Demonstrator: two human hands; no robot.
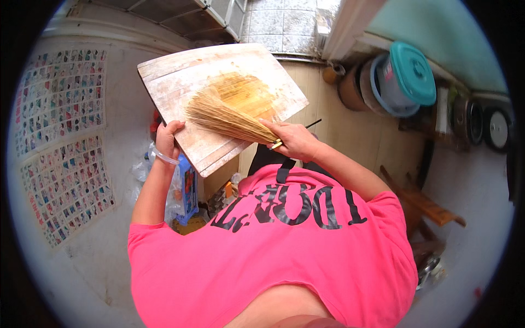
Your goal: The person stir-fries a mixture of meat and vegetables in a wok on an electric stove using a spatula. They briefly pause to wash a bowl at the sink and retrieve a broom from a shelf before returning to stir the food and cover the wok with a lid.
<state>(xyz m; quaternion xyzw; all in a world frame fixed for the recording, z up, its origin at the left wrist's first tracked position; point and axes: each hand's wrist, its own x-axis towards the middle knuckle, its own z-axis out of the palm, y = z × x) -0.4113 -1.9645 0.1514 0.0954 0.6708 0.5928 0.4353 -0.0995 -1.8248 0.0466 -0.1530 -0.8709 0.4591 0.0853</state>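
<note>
My left hand [168,138] grips the near left edge of a wooden board [246,57], with the thumb over its top face. The board is held up in front of me, above the floor. White powder coats much of its surface, while a patch in the middle shows bare yellowish wood. In my right hand [296,139] is a short straw whisk brush [225,117], held by its bound end. Its bristles fan out to the left and lie over the board's powdery face. A clear bangle circles my left wrist.
Two printed picture charts [67,188] hang on the left wall. A blue plastic stand [188,192] and plastic bags are below my left arm. At right stand stacked tubs, a bucket with a teal lid [412,74] and a wooden stool [430,207]. A doorway opens onto tiled floor [266,22].
</note>
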